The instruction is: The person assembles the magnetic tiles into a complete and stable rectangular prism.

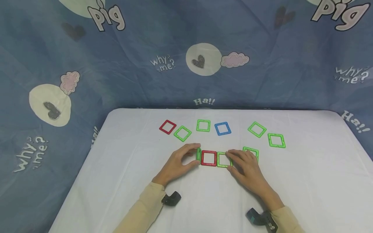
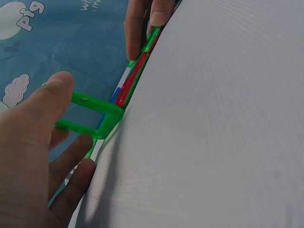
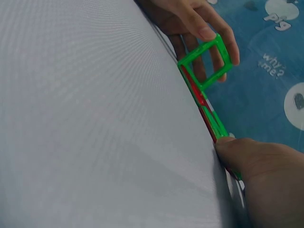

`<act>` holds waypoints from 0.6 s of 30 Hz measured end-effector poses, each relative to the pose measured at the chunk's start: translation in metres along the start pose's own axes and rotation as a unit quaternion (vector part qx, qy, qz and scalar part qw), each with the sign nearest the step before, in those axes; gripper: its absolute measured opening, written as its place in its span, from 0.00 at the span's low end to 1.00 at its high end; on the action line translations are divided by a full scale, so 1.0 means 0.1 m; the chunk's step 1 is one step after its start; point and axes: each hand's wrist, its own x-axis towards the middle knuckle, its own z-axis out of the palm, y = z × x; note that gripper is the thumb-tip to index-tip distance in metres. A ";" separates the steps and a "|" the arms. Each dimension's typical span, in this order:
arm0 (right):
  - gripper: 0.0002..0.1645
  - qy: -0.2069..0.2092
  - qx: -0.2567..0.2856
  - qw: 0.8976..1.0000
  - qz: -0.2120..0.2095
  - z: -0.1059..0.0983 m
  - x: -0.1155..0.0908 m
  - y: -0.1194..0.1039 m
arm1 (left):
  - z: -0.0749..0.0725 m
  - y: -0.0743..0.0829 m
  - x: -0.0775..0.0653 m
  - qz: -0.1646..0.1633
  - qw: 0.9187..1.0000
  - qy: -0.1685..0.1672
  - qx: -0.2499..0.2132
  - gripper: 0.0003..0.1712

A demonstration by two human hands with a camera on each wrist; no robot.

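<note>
My left hand (image 1: 179, 161) pinches a green square magnetic tile (image 2: 88, 129) between thumb and fingers, holding it upright on edge. Its lower edge meets the left side of a red square magnetic tile (image 1: 209, 165), which lies flat on the table. Joined to the red one's right side is a flat green square tile (image 1: 221, 166). The right hand (image 1: 247, 170) grips this flat green tile at its right end, thumb on the near corner and fingers on the far one. In the right wrist view, the upright green tile (image 3: 205, 87) shows its open centre.
Beyond the row lie a red tile (image 1: 161, 128), a blue tile (image 1: 222, 133) and several green tiles (image 1: 203, 130). One green tile (image 1: 255, 150) is partly hidden behind the right hand. White cloth (image 1: 314, 181) covers the table; a blue printed curtain (image 1: 131, 84) hangs behind.
</note>
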 end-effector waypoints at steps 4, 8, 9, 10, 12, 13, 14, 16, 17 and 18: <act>0.29 -0.003 -0.001 1.000 0.002 0.00 0.00 0.00 | 0.00 0.00 0.01 0.000 1.000 0.000 -0.002 0.36; 0.29 -0.006 -0.002 1.000 0.004 -0.01 0.01 0.00 | 0.01 -0.01 0.01 0.001 1.000 -0.002 0.003 0.36; 0.29 -0.006 -0.002 1.000 0.004 -0.01 0.01 0.00 | 0.01 -0.01 0.02 0.001 1.000 -0.003 0.005 0.36; 0.29 -0.006 -0.003 1.000 0.004 -0.01 0.01 0.00 | 0.01 -0.01 0.02 0.000 1.000 -0.004 0.007 0.37; 0.30 -0.007 -0.003 1.000 0.004 -0.01 0.01 0.00 | 0.01 -0.01 0.01 -0.001 1.000 -0.005 0.013 0.37; 0.30 -0.007 -0.003 1.000 0.004 -0.01 0.01 0.00 | 0.02 -0.01 0.01 -0.002 1.000 -0.006 0.015 0.38; 0.30 -0.007 -0.002 1.000 0.004 -0.01 0.01 0.00 | 0.01 -0.01 0.01 -0.004 1.000 -0.005 0.017 0.38; 0.30 -0.007 -0.002 1.000 0.002 -0.01 0.00 0.00 | 0.01 0.00 0.01 -0.007 1.000 -0.006 0.021 0.39; 0.29 -0.006 -0.001 1.000 0.000 -0.01 0.00 0.00 | 0.01 0.00 0.01 -0.008 1.000 -0.006 0.023 0.40; 0.29 -0.006 0.000 1.000 -0.001 -0.01 0.00 0.00 | 0.01 0.00 0.01 -0.010 1.000 -0.007 0.025 0.40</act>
